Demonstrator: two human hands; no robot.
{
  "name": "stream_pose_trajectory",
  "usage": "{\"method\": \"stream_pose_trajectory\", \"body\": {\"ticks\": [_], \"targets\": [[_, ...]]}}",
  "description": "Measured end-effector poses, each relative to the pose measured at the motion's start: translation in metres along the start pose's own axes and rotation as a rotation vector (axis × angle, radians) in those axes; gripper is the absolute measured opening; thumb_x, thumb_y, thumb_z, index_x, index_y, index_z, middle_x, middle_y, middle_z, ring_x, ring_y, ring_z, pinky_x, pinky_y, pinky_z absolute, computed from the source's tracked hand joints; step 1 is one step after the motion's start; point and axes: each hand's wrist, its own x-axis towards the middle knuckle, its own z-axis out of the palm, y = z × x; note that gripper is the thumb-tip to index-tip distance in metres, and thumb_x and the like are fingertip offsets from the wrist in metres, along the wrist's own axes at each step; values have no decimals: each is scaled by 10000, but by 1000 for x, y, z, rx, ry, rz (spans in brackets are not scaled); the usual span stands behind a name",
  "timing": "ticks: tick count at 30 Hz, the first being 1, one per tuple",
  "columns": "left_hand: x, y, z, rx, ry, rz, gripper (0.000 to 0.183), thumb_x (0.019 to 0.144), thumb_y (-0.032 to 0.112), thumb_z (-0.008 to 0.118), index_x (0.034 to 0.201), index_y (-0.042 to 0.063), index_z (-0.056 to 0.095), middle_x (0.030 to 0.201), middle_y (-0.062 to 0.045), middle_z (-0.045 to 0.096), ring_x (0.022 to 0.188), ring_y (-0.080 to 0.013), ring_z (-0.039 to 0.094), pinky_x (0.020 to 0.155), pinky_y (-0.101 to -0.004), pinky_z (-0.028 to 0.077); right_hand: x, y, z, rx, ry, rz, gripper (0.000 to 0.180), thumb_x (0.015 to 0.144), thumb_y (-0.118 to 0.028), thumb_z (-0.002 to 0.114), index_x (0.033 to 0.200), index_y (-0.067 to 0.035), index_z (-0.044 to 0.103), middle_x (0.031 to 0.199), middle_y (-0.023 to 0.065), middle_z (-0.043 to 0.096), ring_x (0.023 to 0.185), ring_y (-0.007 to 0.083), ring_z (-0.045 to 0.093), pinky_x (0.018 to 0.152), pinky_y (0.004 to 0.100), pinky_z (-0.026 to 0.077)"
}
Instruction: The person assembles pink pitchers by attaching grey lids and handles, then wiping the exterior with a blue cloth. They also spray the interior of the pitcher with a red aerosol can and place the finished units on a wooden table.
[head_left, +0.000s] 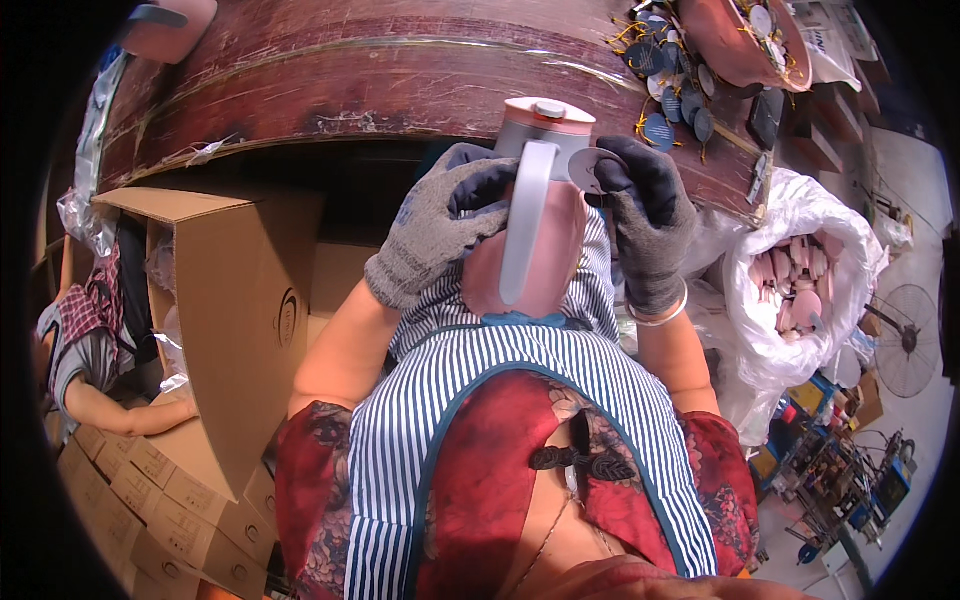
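A pink vacuum jug with a grey collar, a grey handle and a pale lid stands in front of my striped apron, at the table's near edge. My left hand, in a grey knitted glove with dark coated fingers, grips it from the left beside the handle. The far fingers of that hand are partly hidden. Between the gloved thumb and fingers of my right hand is a round grey hang tag, held close against the jug's right side near the collar.
Round tags with yellow strings lie on the worn wooden table, beside a pink container. Another pink jug is far left. Left stands a cardboard box, touched by a co-worker's arm. Right, a plastic sack holds pink parts.
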Motion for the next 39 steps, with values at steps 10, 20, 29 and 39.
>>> {"method": "stream_pose_trajectory", "body": {"ticks": [10,20,29,39], "targets": [[19,-10,3,14,-41,25,465,767,214,799,1174,27,672,1097,-128,606,1057,-246,609,934,-340,497,-12,32,31,183,267,-186,278,940,-9,638,1205,18,560,1219,140,637,1052,170,629,895,312,540],[30,-3,36,309,139,161,298,786,203,770,1036,49,719,979,-129,622,949,-288,602,841,-366,498,-12,43,28,260,373,-137,256,966,-100,636,1187,15,574,1155,111,653,1034,164,616,926,310,503],[40,-19,-26,-1468,-370,-29,409,1025,212,364,1292,-47,533,1260,-195,605,1243,-359,552,1094,-486,415,2,23,-4,492,153,201,275,960,-79,621,1219,9,597,1147,83,667,944,140,649,851,280,540],[73,35,3,-798,-320,-95,615,873,131,700,1417,-26,460,1386,-159,551,1241,-232,563,1016,-351,484,37,-5,-8,239,-110,-162,558,856,-28,721,1349,45,469,1316,187,578,1186,254,599,1013,381,504]]}}
